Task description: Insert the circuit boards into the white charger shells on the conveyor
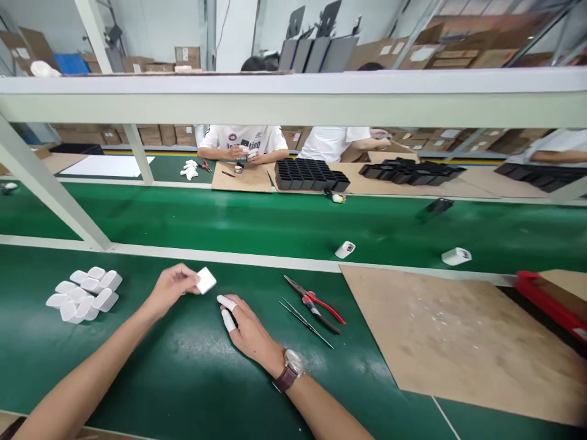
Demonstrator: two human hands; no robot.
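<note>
My left hand point(175, 286) pinches a small white square plastic piece point(206, 281) at one edge, above the green work surface point(183, 385). A short distance to the right, my right hand point(251, 330) hangs palm down with thumb and index finger apart and nothing between them. White finger cots point(228, 320) cover those two fingertips, and a watch point(290, 370) is on the wrist. Tweezers point(306, 324) and long-nose pliers point(316, 304) with red and black handles lie right of that hand. Several white oval plastic cups point(83, 294) stand grouped left of my left hand.
A brown board point(449, 330) lies at right beside a red bin point(545, 305). On the green belt point(220, 214) are white housings point(456, 256) and a black part point(439, 206). A shelf beam point(293, 104) crosses above. Opposite, people work near black trays point(307, 174).
</note>
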